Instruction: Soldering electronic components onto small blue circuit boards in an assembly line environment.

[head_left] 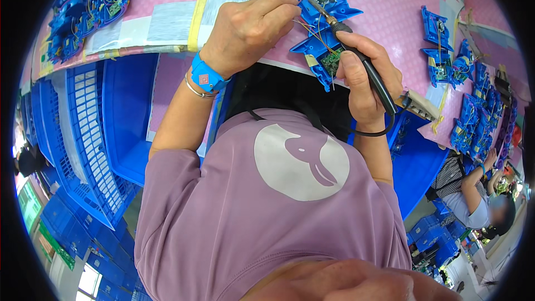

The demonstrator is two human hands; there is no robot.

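Blue plastic housing (322, 5) pinched by left hand (251, 28); right hand (365, 81) grips black soldering iron (356, 56), whose tip risks scorching thin wires (312, 29).

Blue crates (95, 134) under the pink bench (390, 0); blue housings (473, 117) stacked right.

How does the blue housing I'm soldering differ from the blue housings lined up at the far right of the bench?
The blue housing being soldered lies alone between the left hand and the right hand, with the soldering iron on it. The housings at the right lie untouched, crowded in a row. Both are blue plastic with wiring.
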